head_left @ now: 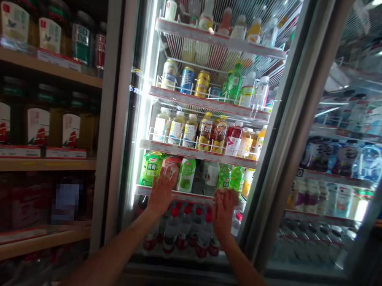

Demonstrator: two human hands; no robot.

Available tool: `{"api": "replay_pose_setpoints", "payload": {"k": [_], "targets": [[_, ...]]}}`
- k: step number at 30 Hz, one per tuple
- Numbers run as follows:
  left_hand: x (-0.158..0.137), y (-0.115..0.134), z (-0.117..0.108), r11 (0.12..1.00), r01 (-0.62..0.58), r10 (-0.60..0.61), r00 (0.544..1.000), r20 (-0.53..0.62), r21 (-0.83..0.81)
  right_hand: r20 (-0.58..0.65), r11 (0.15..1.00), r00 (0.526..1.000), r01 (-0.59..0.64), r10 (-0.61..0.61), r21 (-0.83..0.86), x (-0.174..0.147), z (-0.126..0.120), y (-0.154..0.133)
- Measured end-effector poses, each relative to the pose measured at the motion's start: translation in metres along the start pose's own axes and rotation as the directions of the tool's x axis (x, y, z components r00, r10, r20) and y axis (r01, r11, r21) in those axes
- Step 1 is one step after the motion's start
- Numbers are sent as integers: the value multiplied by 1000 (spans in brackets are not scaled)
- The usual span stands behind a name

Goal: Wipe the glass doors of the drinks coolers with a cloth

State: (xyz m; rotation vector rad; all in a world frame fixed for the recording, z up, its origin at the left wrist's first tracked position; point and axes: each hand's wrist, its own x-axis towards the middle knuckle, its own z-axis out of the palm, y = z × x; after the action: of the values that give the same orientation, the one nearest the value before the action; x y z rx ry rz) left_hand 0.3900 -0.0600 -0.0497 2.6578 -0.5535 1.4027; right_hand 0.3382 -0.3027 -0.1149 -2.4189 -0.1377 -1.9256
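Left grip [162,192], fingers apart, before red package [175,161]; right grip [224,207] blurred, cannot tell if closed, below green bottle [224,175]. Sideways brush could topple white-green bottle [187,174] beside left grip; low reach could knock knuckles on shelf lip [193,197].

The door frame [302,118] appears smooth metal; the gold can [202,83], glossy metal; the green pouch [149,170], glossy plastic; the left shelf edge [66,166], matt wood.

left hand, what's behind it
Behind the left hand is a reddish drink container, its top showing between a green 青梅 package and a green-and-white bottle. The hand covers part of its lower front, which cannot be seen.
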Motion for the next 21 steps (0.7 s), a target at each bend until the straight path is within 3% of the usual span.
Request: {"api": "replay_pose_setpoints", "payload": {"k": [3,5,7,10,12,13,15,18,20,21], "targets": [[-2,-1,-1,1000,-9,9,1000,-5,18,190,968,949,243,-251,64,-18,6,-30],[-5,-2,0,999,-19,20,1000,-4,40,205,962,940,271,-273,39,-26,6,-23],[-8,-3,1,998,-32,32,999,5,45,147,981,971,194,-189,-23,-27,3,-2],[-11,-4,4,999,-34,34,999,5,30,4,998,1000,-19,19,-60,-16,1,21],[-11,-3,4,999,-28,28,1000,4,28,-50,992,992,-116,114,-40,-9,2,15],[-11,-3,3,999,-25,25,1000,4,28,-32,994,994,-107,107,-23,-6,4,5],[-11,-1,2,999,-26,26,1000,5,30,74,999,997,26,-28,18,-6,9,-18],[-12,-1,1,999,-23,24,1000,-4,34,204,953,931,292,-301,75,-9,12,-38],[-12,-2,2,999,-25,25,1000,-1,27,190,937,918,346,-350,51,-3,8,-29],[-12,-3,2,999,-27,27,1000,3,22,157,946,934,322,-322,22,4,6,-19]]}}
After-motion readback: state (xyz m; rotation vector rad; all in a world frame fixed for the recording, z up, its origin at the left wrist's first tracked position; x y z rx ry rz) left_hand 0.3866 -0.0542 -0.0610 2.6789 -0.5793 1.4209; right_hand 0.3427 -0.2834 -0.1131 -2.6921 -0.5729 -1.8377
